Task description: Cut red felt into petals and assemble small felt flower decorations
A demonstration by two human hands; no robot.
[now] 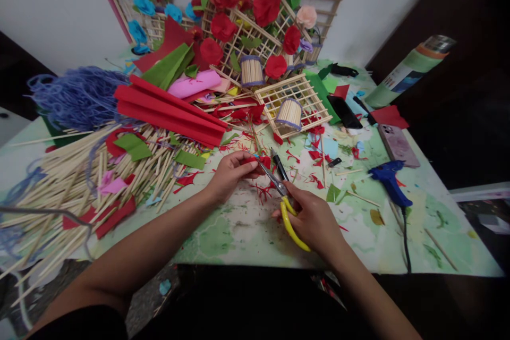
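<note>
Right now, my left hand [233,174] has its grip closed on a small bit of red paper [263,161], pinched between the thumb and fingers. My right hand [316,218] has its grip closed around the yellow handles of the scissors [279,186]. The blades point away from me and to the left, and their tips are right at the red paper. Both hands are over the near middle part of the tabletop [247,239]. A black pen [280,164] lies just beside the scissors, and little red scraps [263,193] are spread under and around my hands.

On the left there is a big messy pile of thin sticks [59,178], with bits of green, pink and red paper on it. Behind the sticks is a fluffy heap of blue-purple yarn [79,96]. A long folded red sheet [171,111] lies to the right of the yarn.

At the far side, lots of paper flowers [266,4] in red, blue, yellow and pink stand by the wall with stick frames. Nearer to me, a tilted stick grid [295,98] has a tiny stick pot [289,114] on it. On the right I see a blue glue gun [388,179], a pinkish phone [398,144], a black phone [345,111] and a tall green bottle [412,71].
</note>
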